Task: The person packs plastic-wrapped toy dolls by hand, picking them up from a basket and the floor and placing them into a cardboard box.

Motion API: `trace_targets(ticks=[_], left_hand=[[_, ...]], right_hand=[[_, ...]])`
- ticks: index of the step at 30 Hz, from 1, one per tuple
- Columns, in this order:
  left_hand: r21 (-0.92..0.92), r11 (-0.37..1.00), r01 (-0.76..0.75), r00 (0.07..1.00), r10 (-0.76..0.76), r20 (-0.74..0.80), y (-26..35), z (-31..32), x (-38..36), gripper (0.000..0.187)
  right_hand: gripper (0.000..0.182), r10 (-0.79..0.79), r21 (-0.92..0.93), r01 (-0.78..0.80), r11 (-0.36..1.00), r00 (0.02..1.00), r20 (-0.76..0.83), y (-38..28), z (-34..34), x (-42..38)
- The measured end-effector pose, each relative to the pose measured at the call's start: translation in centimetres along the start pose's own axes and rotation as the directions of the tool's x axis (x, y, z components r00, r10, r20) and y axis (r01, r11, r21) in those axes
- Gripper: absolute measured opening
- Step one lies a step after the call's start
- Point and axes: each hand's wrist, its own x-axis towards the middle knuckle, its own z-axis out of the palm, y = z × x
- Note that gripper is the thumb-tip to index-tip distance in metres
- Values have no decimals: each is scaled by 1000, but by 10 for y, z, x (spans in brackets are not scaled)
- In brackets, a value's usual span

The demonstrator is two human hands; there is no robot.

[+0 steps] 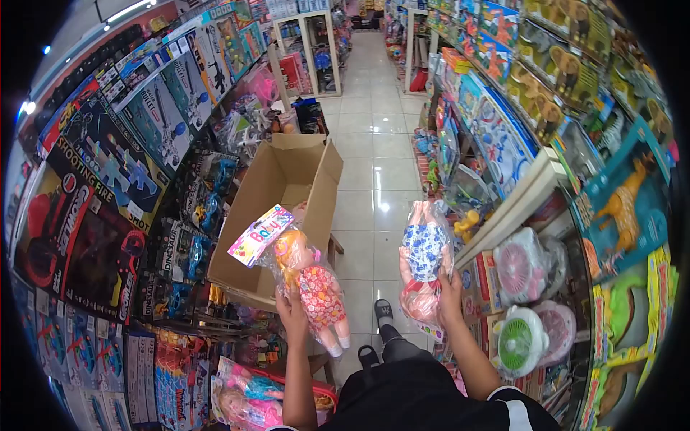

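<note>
My left hand [291, 310] is closed round a bagged doll in a red floral dress [322, 293], head up, with a "Baby" header card [260, 235] on top of its clear bag. In my right hand [451, 298] is a second bagged doll, in a blue floral outfit [425, 248], turned head down with its legs at the top. Just beyond the left doll stands an open cardboard box [248, 197]; something pale shows inside it, too small to name. More bagged dolls [248, 406] lie low beside my left forearm.
Shelves of boxed toys line both sides, with a "Shooting Fire" box [108, 158] on the left. Small fans, one green [519, 341], and a boxed giraffe-like animal figure [624, 208] are on the right. A tiled aisle [366, 158] runs ahead between glass cabinets [309, 54].
</note>
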Motion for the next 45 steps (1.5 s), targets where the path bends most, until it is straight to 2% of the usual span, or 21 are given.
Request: trace_targets(ticks=[4, 7, 9, 11, 13, 17, 19, 24, 26, 27, 29, 30, 31, 33, 35, 37, 39, 41, 43, 44, 45], left_hand=[[47, 997, 60, 987, -52, -151, 14, 20, 27, 48], [82, 997, 4, 985, 10, -170, 27, 36, 56, 45], [17, 999, 28, 990, -26, -138, 30, 42, 70, 44], [7, 999, 47, 983, -45, -178, 33, 50, 85, 43], [57, 998, -8, 988, 17, -154, 29, 48, 99, 41], [26, 1000, 16, 983, -11, -185, 36, 43, 129, 35], [74, 996, -48, 979, 62, -194, 48, 40, 150, 34], [133, 986, -102, 988, 116, -101, 78, 9, 216, 33], [308, 941, -141, 982, 172, -74, 84, -10, 241, 32], [308, 942, -136, 984, 166, -73, 83, -23, 256, 32], [463, 869, -173, 984, 177, 36, 75, -47, 285, 31], [486, 841, -238, 970, 230, 75, 88, -44, 294, 31], [581, 766, -274, 960, 250, 123, 72, -59, 309, 32], [567, 798, -204, 972, 96, 215, 69, -65, 331, 35], [582, 775, -248, 958, 107, 267, 33, -79, 357, 36], [598, 750, -283, 944, 108, 311, -23, -95, 378, 37], [661, 661, -354, 928, 160, 337, -70, -106, 392, 37], [640, 679, -359, 922, 153, 355, -74, -100, 388, 34], [690, 658, -301, 931, 45, 363, -117, -106, 391, 29], [722, 642, -258, 930, -36, 365, -128, -106, 389, 25], [722, 645, -251, 929, -48, 367, -142, -109, 388, 25]], right_hand=[[39, 32, -23, -31, 999, 997, 63, 12, 32, 64], [38, 26, -16, -24, 1000, 994, 109, 10, 66, 109], [36, 44, 14, -47, 999, 989, 140, 21, 83, 135], [36, 53, 0, -53, 999, 984, 171, 3, 108, 147], [35, 106, 16, -112, 994, 974, 198, 0, 126, 158], [34, 147, 77, -172, 982, 956, 253, 2, 159, 172], [35, 179, 90, -213, 973, 939, 292, 9, 174, 179], [38, 218, 114, -268, 957, 919, 328, 4, 225, 181], [42, 243, 101, -292, 951, 910, 336, 7, 247, 178], [42, 248, 98, -295, 951, 910, 332, 6, 261, 175], [33, 249, 142, -306, 941, 914, 321, 2, 291, 168], [33, 254, 135, -309, 941, 913, 320, 3, 307, 166], [33, 248, 151, -309, 939, 913, 325, 5, 322, 164], [33, 248, 159, -309, 938, 915, 319, 7, 350, 163], [37, 292, 145, -359, 922, 891, 348, 8, 382, 166], [36, 328, 148, -392, 908, 886, 329, 7, 414, 166], [34, 359, 159, -420, 894, 882, 306, 18, 442, 174], [33, 298, 138, -320, 937, 942, 155, 57, 463, 189], [36, 240, -41, -240, 970, 971, 2, 84, 487, 200], [39, 192, -335, -210, 918, 978, -85, 108, 492, 212], [41, 186, -424, -245, 872, 967, -176, 107, 504, 210]])
